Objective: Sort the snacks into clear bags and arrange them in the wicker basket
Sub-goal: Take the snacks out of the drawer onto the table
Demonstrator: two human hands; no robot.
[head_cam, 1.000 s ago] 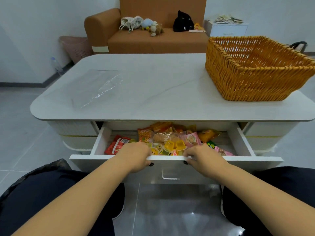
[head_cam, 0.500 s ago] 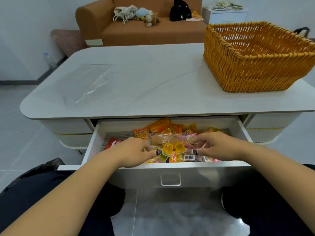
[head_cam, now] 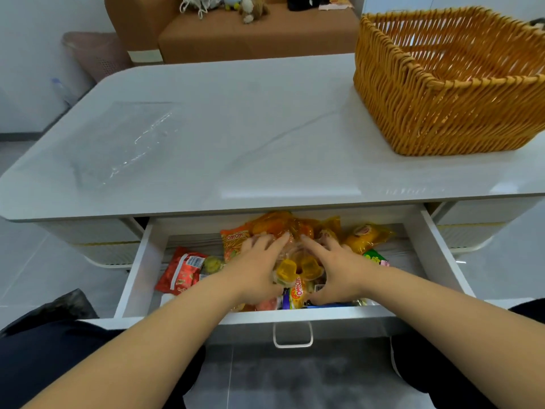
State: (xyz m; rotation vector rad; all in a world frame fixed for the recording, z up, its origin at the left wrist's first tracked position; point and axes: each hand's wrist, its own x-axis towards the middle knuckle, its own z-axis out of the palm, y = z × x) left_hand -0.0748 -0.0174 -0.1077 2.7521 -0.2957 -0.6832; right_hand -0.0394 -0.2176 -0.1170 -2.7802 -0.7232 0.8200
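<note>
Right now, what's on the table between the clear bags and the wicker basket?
Nothing: in the head view, the white tabletop is bare between the clear bags and the wicker basket.

Golden-orange wicker basket (head_cam: 442,113), white marbled table (head_cam: 236,128), red snack packet (head_cam: 181,271).

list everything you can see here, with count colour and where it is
wicker basket: one, orange, far right of tabletop
clear bags: count unclear, transparent, flat on left of tabletop
table: one, white
drawer: one, white, pulled open under tabletop
snacks: many, mostly orange and yellow, heaped in drawer
red packet: one, left of the heap
sofa: one, brown, behind table, soft toys on it
left hand: on the heap, fingers spread
right hand: on the heap, fingers spread
</note>
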